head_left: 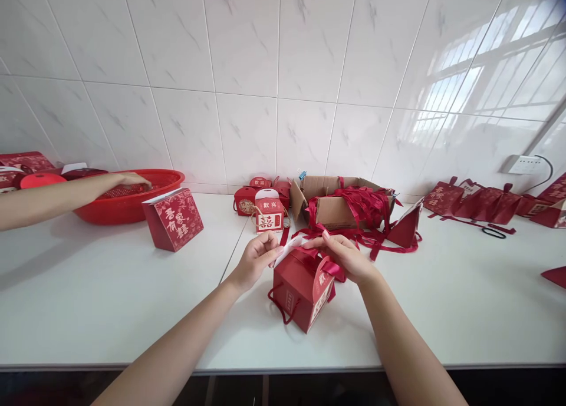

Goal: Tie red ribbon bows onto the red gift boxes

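A red gift box [295,291] with gold and white Chinese print and a dark red cord handle stands near the front of the table. My left hand [260,256] is closed in a pinch on the pale flap at the box's top left edge. From the other side, my right hand [349,258] reaches over the top, its fingertips against the flap. A shiny red ribbon [333,269] lies across the box top beneath my right hand. Parts of the right fingers and the ribbon's far end are hidden.
Behind the box, a cardboard carton [338,211] spills red ribbons. Small red boxes [269,211] stand beside it. At left, another person's hand [128,181] reaches into a red basket [101,213], near a slanted box [177,220]. Scissors [493,233] and red boxes [477,203] lie right.
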Demonstrator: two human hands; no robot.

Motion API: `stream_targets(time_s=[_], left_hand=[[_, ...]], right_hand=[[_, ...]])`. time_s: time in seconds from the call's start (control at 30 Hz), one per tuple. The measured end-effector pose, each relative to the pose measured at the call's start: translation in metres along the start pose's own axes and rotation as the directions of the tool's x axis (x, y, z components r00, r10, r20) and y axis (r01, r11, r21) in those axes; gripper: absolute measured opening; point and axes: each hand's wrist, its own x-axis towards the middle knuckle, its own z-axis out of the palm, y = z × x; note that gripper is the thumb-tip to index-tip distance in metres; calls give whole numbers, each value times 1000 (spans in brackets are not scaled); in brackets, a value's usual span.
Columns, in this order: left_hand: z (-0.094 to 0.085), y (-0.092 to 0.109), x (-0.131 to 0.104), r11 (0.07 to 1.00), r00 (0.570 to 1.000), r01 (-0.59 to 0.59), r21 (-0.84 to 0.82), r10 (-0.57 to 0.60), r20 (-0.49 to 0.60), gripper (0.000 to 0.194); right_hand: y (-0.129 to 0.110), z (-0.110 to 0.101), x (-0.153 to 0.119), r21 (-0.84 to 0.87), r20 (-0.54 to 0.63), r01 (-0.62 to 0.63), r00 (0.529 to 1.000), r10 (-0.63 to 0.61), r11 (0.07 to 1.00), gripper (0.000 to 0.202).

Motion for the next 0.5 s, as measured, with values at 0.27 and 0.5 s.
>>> stream_targets(time_s=[0.27,0.5], left_hand=[[0,-3,1,1000,1000,-9,-29,9,-5,29],[1,-1,0,999,1000,-1,-42,1,-7,29]], right_hand=[[-4,4,-1,-27,-28,14,1000,-15,1000,46],[-5,7,0,-43,-9,2,1000,-3,999,49]])
